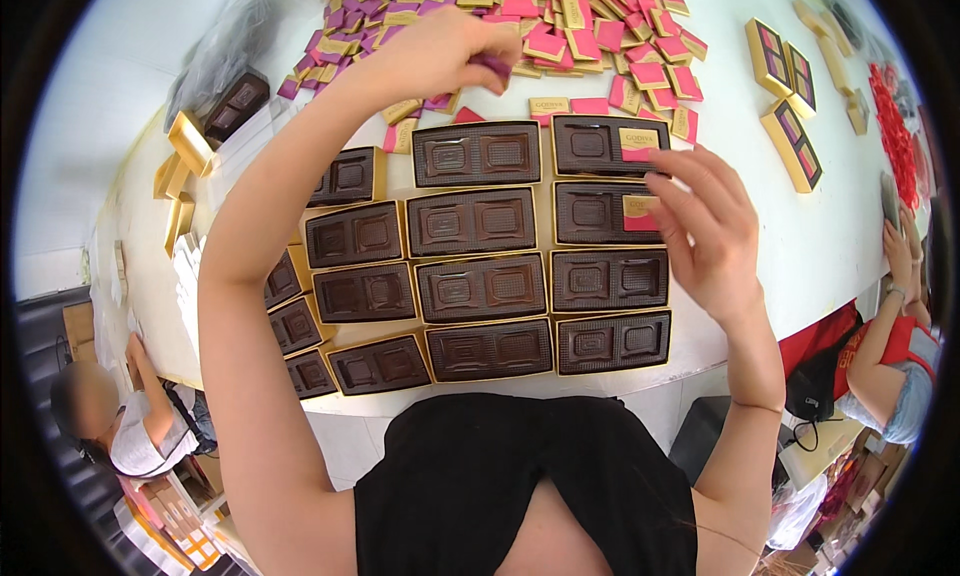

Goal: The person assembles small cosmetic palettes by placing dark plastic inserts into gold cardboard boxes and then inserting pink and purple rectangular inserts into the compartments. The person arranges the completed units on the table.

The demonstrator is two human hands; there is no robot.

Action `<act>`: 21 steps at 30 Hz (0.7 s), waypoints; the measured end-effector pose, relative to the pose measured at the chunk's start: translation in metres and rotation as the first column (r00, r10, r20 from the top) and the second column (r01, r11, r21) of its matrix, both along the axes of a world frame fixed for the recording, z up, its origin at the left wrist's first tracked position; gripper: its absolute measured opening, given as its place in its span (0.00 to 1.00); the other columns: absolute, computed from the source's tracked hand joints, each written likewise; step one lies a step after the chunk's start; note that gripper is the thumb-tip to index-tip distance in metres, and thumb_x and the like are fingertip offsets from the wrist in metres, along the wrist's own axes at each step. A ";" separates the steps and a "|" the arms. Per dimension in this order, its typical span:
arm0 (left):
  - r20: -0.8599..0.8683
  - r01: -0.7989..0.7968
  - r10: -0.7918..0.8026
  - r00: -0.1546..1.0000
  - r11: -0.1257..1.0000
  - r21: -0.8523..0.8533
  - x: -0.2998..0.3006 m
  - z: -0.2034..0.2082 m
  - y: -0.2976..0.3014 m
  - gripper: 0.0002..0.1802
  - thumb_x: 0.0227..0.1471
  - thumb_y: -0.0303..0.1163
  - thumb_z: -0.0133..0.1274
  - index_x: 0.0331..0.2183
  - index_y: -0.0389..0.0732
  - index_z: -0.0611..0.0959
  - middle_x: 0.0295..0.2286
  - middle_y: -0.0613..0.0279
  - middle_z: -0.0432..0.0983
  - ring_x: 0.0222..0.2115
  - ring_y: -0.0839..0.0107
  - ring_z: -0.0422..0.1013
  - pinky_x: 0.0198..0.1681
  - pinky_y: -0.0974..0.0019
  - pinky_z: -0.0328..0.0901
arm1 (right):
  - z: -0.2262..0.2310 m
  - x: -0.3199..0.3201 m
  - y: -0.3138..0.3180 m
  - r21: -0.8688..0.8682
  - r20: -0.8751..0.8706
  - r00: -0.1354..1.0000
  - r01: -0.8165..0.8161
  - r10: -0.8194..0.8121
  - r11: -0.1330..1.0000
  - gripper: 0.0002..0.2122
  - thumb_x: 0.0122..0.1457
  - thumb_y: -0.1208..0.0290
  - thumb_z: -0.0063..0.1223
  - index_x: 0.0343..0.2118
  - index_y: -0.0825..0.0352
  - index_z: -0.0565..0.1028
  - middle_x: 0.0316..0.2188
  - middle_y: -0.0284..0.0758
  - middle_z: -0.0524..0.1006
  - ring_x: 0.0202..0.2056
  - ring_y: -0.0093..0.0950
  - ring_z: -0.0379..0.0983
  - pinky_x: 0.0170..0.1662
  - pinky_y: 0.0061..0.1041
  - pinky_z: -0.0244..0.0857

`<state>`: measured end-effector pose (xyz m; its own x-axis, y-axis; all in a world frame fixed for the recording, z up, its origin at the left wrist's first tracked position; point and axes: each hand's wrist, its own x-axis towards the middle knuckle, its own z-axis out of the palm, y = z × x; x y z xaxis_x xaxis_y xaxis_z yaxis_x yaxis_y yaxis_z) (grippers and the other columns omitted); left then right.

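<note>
My left hand [445, 61] reaches over the pile with its fingers pinched on a small purple-wrapped chocolate [493, 66], mostly hidden by the fingers. My right hand [715, 231] hovers at the right edge of the gold boxes, thumb and fingers apart. Its fingertips are close to a pink-and-gold chocolate [637, 213] in the second box [585, 211] of the right column. Another pink-and-gold chocolate [638, 144] sits in the right compartment of the top box [587, 141]. The other boxes in rows, such as the middle one [472, 223], show bare dark-brown two-compartment trays.
A heap of pink, purple and gold wrapped chocolates [580, 41] spreads along the far side. Filled gold boxes [790, 141] stand at the right, near red shredded filler [897, 126]. Gold box parts [188, 141] and dark trays [238, 104] lie at the left. Other people sit at both sides.
</note>
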<state>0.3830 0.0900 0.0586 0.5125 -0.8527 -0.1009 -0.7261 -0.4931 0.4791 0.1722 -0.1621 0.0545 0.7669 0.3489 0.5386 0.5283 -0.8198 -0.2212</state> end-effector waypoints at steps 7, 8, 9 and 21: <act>0.180 0.458 -0.461 0.869 0.887 0.061 -0.040 0.018 -0.065 0.11 0.47 0.24 0.58 0.36 0.42 0.85 0.32 0.57 0.78 0.35 0.60 0.75 0.36 0.59 0.69 | 0.001 0.024 -0.012 0.244 0.002 0.994 0.104 -0.108 0.964 0.09 0.53 0.83 0.58 0.38 0.70 0.79 0.40 0.39 0.80 0.40 0.38 0.76 0.41 0.31 0.71; 0.155 0.404 -0.424 0.892 0.903 0.147 -0.047 0.026 -0.075 0.11 0.47 0.23 0.57 0.37 0.42 0.85 0.31 0.56 0.78 0.34 0.60 0.75 0.35 0.58 0.69 | -0.003 0.024 -0.013 0.258 -0.006 0.994 0.103 -0.105 0.961 0.09 0.53 0.83 0.58 0.39 0.69 0.80 0.40 0.39 0.80 0.40 0.37 0.76 0.41 0.31 0.71; 0.133 0.347 -0.383 0.914 0.909 0.232 -0.052 0.035 -0.084 0.12 0.47 0.23 0.56 0.37 0.42 0.85 0.29 0.56 0.78 0.33 0.59 0.76 0.35 0.58 0.69 | -0.006 0.024 -0.013 0.270 -0.018 0.993 0.113 -0.112 0.956 0.09 0.54 0.83 0.58 0.39 0.69 0.80 0.40 0.39 0.80 0.40 0.37 0.76 0.41 0.30 0.71; 0.243 0.513 -0.481 0.842 0.854 -0.086 -0.028 0.026 -0.069 0.17 0.47 0.20 0.51 0.41 0.38 0.83 0.41 0.56 0.79 0.40 0.60 0.76 0.38 0.61 0.71 | -0.016 0.020 -0.001 0.354 -0.086 0.992 0.116 -0.091 0.928 0.10 0.55 0.85 0.56 0.40 0.71 0.79 0.43 0.41 0.79 0.42 0.39 0.77 0.45 0.31 0.71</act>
<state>0.3551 0.0211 0.0841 0.0109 -0.9949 0.1000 -0.9442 0.0227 0.3287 0.1918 -0.1629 0.0387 0.8271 0.0590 0.5589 0.4183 -0.7289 -0.5420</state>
